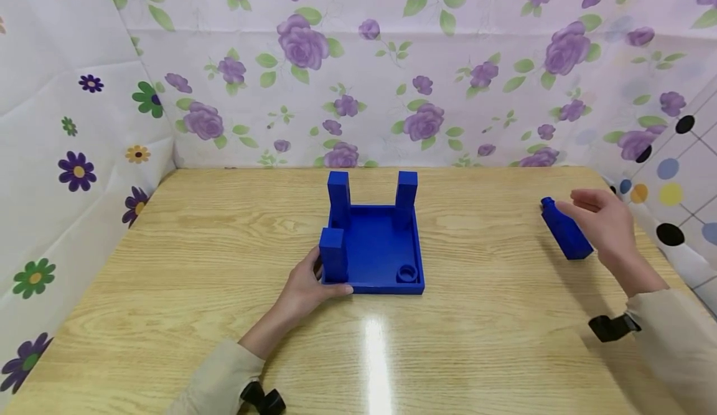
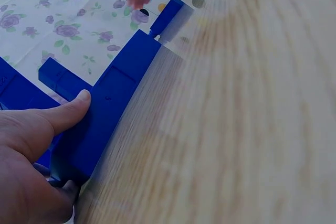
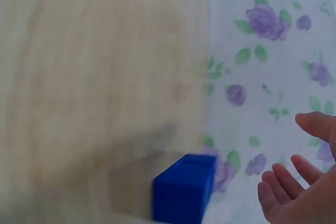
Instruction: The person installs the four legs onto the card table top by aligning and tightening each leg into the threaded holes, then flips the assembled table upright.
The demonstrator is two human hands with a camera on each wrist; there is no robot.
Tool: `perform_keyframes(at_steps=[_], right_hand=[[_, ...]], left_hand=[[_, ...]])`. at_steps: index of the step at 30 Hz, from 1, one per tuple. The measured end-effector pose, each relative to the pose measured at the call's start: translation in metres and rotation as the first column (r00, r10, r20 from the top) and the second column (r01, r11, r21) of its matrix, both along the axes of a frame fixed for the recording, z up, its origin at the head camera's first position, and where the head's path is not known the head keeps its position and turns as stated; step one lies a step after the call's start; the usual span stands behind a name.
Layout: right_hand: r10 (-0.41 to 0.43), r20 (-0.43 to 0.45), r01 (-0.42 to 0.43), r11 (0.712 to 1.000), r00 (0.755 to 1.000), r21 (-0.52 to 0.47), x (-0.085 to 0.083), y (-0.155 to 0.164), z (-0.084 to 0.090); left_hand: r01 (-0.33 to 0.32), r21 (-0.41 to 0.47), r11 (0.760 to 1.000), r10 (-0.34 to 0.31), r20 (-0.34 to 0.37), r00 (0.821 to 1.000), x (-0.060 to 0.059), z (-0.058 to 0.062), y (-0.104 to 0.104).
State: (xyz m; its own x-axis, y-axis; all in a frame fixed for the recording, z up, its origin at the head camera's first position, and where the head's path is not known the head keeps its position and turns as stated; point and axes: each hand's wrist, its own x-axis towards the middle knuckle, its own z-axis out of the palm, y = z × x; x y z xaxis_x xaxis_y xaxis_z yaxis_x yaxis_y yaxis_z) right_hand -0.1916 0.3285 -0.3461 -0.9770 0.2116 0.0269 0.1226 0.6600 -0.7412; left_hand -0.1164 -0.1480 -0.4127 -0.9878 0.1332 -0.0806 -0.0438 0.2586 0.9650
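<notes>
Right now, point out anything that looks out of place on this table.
One blue post lies on its side near the table's right edge, apart from the blue tray, where three posts stand upright and the front-right socket sits empty. The right hand is beside the post, open.

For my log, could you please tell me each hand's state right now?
Left hand: grips the blue tray at its near-left corner.
Right hand: open, holding nothing, beside the loose blue block.
</notes>
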Motion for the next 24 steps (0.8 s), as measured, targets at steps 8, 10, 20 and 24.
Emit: perform_keyframes(at_steps=[8, 10, 20, 24], right_hand=[[-0.013, 0.11, 0.016, 1.0, 0.994, -0.023, 0.011, 0.028, -0.022], [-0.015, 0.121, 0.02, 0.999, 0.992, -0.039, 0.012, 0.031, -0.026], [-0.062, 0.252, 0.108, 0.979, 0.966, -0.171, 0.015, 0.029, -0.041], [-0.091, 0.252, 0.136, 0.976, 0.964, -0.169, 0.015, 0.028, -0.045]], left_hand=[[0.006, 0.0, 1.0, -0.006, -0.004, 1.0, -0.001, 0.001, 0.0], [0.003, 0.001, 1.0, -0.003, -0.005, 1.0, -0.001, 0.001, 0.0], [-0.002, 0.001, 1.0, 0.002, -0.005, 1.0, -0.001, 0.001, 0.001], [-0.003, -0.003, 1.0, 0.003, -0.006, 1.0, -0.001, 0.002, 0.001]])
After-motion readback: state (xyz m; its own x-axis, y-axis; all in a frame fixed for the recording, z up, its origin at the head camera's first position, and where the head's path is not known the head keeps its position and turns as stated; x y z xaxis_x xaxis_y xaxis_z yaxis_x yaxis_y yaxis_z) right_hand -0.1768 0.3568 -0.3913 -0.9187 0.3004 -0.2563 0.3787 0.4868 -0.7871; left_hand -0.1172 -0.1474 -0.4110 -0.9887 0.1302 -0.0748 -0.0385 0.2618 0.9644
